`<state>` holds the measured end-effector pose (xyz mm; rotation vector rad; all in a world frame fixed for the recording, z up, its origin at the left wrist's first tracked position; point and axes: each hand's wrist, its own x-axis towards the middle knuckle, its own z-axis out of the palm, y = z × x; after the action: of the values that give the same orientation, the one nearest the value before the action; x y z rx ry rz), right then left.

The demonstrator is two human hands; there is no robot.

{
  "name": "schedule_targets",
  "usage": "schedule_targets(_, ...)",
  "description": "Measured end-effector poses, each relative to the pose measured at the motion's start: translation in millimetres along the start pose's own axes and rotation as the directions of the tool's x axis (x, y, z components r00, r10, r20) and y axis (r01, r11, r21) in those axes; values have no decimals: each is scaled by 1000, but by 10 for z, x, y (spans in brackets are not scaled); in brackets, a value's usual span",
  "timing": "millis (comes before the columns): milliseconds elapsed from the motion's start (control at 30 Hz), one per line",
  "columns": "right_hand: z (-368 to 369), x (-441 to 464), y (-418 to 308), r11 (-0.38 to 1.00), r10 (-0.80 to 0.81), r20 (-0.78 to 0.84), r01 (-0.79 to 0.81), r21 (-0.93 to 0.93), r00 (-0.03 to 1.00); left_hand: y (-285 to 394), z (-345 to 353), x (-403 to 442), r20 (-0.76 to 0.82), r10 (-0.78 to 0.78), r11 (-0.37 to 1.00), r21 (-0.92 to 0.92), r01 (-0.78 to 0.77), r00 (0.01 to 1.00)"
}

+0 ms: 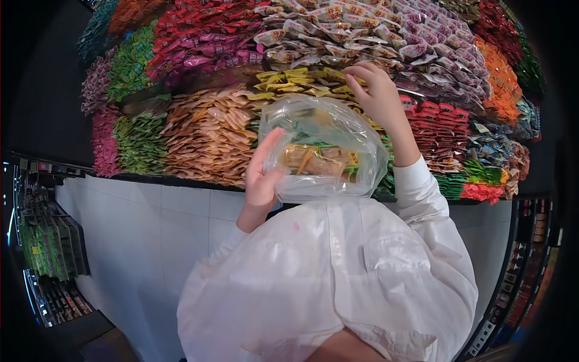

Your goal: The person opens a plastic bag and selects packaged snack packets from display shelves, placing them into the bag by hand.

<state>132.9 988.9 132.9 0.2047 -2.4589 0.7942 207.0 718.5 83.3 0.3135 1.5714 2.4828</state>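
Observation:
A clear plastic bag (377,154) hangs open-mouthed in front of my chest, with yellow and brown snack packets (322,161) inside. My left hand (262,175) grips the bag's left side, fingers pointing up along its rim. Beyond the bag, my right hand (379,96) reaches over the yellow packets (295,78), thumb and fingers apart. Nothing shows between its fingers. White and brown packets (329,36) lie just past the fingertips.
Piles of small packets cover the display: orange-tan ones (208,136) to the left, red ones (437,127) to the right, green ones (140,136) farther left. A dark front edge (181,181) borders it. Shelves (51,241) stand at lower left, with more racks (525,259) at right.

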Motion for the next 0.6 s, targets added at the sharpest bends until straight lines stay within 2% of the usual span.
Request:
schedule_targets(67, 179, 39, 71, 995, -75, 50, 78, -61, 996, 21, -27, 2, 49, -45, 999, 19, 44, 998)
schedule_targets(133, 295, 59, 104, 978, -7, 145, 37, -206, 989, 74, -43, -1, 38, -46, 999, -8, 47, 998)
schedule_targets(200, 329, 90, 110, 975, -25, 137, 55, -213, 990, 75, -74, -3, 63, -91, 992, -81, 96, 994)
schedule_targets(300, 307, 123, 96, 959, 24, 207, 36, -281, 978, 12, -139, 8, 76, -93, 989, -110, 101, 993)
schedule_targets(400, 247, 121, 95, 961, -8, 165, 53, -272, 986, 50, -128, 41, 101, -117, 986, -103, 128, 988)
schedule_targets(500, 115, 46, 25, 979, -167, -54, 159, -131, 984, 22, -120, 78, 112, -131, 987, -82, 140, 985)
schedule_targets(600, -294, -38, -368, 995, -87, -177, 95, 38, 980, 26, -82, 131, 114, -114, 989, -86, 124, 987)
